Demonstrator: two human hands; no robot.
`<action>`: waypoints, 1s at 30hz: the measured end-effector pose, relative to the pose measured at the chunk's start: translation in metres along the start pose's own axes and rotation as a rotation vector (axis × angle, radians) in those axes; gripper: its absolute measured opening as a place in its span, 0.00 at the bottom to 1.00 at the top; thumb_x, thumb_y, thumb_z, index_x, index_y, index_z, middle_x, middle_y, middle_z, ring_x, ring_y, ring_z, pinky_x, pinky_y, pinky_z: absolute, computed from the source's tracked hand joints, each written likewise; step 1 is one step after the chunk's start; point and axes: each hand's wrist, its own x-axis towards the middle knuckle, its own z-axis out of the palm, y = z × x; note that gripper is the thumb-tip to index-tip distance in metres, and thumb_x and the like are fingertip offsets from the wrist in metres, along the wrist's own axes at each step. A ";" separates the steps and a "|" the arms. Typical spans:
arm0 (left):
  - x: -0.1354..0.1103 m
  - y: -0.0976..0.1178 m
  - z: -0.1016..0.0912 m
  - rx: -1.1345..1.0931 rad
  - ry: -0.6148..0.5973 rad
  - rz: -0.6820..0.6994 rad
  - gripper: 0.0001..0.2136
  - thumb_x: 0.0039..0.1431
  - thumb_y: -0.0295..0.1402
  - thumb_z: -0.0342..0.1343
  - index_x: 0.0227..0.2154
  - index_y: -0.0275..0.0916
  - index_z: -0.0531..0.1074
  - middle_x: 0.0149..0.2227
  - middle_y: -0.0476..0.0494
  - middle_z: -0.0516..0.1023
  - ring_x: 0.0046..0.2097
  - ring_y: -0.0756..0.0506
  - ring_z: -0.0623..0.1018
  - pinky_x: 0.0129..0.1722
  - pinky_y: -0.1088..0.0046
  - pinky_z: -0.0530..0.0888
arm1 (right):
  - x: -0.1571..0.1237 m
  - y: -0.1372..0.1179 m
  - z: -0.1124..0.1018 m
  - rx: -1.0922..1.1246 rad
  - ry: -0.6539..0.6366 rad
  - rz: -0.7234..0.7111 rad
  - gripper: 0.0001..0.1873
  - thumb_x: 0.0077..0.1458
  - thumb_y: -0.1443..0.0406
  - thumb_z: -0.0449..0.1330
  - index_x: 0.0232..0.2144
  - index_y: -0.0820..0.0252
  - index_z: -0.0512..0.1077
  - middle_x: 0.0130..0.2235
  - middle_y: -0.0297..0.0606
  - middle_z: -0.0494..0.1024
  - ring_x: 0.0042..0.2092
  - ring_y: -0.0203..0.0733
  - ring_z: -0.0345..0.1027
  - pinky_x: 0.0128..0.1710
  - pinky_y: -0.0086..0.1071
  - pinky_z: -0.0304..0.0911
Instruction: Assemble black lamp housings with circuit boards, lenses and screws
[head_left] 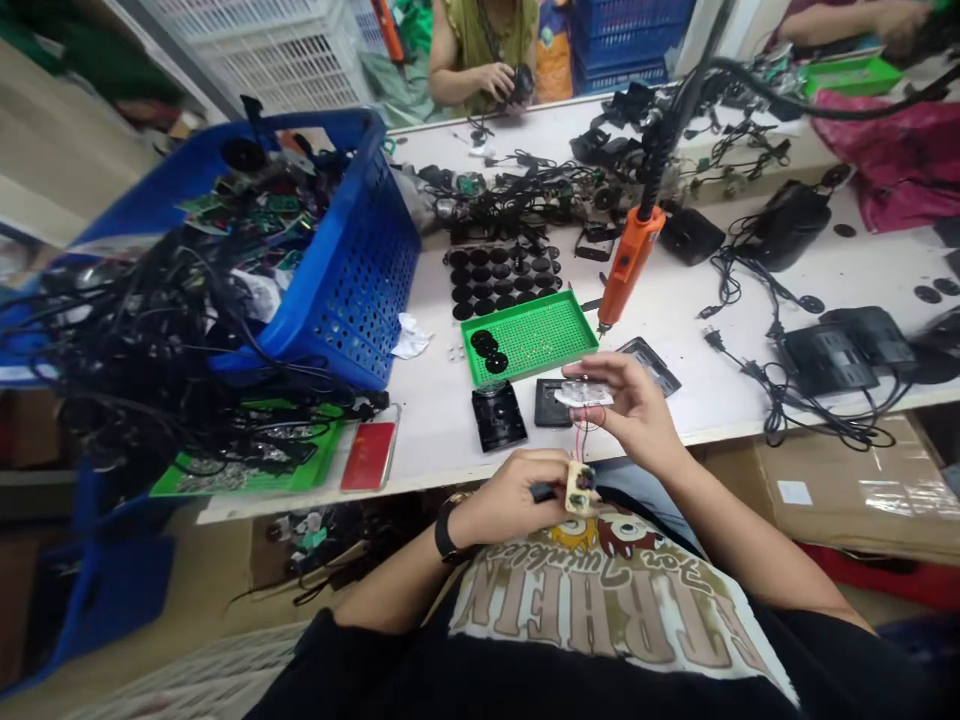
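Observation:
My left hand (517, 497) is closed on a small pale circuit board (580, 488) with dark parts on it, held just off the table's front edge. Thin red and black wires (582, 435) run up from the board to a whitish, partly clear round piece (583, 393). Fingers and thumb of my right hand (634, 405) pinch that round piece. Below it on the table lies a black rectangular housing (550, 403). To the left sits another open black housing (499, 416). An orange electric screwdriver (630, 265) hangs tip-down beyond my right hand.
A green tray (525, 335) holds black discs and tiny metal bits. The blue basket (375, 270) on the left overflows with cables and boards. A red phone-like slab (367, 456) lies near the edge. Black corded units (825, 358) sit at right. A co-worker's hands (499, 82) are across the table.

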 end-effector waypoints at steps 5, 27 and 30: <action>-0.006 -0.013 -0.017 -0.073 0.105 0.060 0.07 0.64 0.35 0.65 0.32 0.37 0.80 0.33 0.42 0.81 0.36 0.47 0.80 0.38 0.73 0.76 | -0.005 -0.014 0.025 0.049 -0.006 0.069 0.20 0.58 0.65 0.73 0.51 0.48 0.75 0.53 0.35 0.84 0.56 0.40 0.79 0.51 0.34 0.79; -0.022 -0.041 0.015 -0.089 0.084 -0.299 0.15 0.60 0.41 0.69 0.47 0.41 0.81 0.47 0.38 0.84 0.47 0.41 0.83 0.50 0.63 0.78 | -0.017 0.004 -0.015 -0.224 -0.059 -0.122 0.34 0.52 0.74 0.68 0.58 0.44 0.68 0.56 0.37 0.72 0.59 0.43 0.71 0.56 0.38 0.73; -0.030 -0.059 -0.010 0.037 0.560 -0.536 0.14 0.58 0.43 0.69 0.43 0.41 0.80 0.42 0.41 0.83 0.42 0.43 0.82 0.47 0.63 0.78 | -0.023 0.008 -0.016 -0.137 0.027 -0.079 0.27 0.51 0.70 0.72 0.48 0.48 0.66 0.52 0.37 0.72 0.50 0.41 0.75 0.44 0.34 0.75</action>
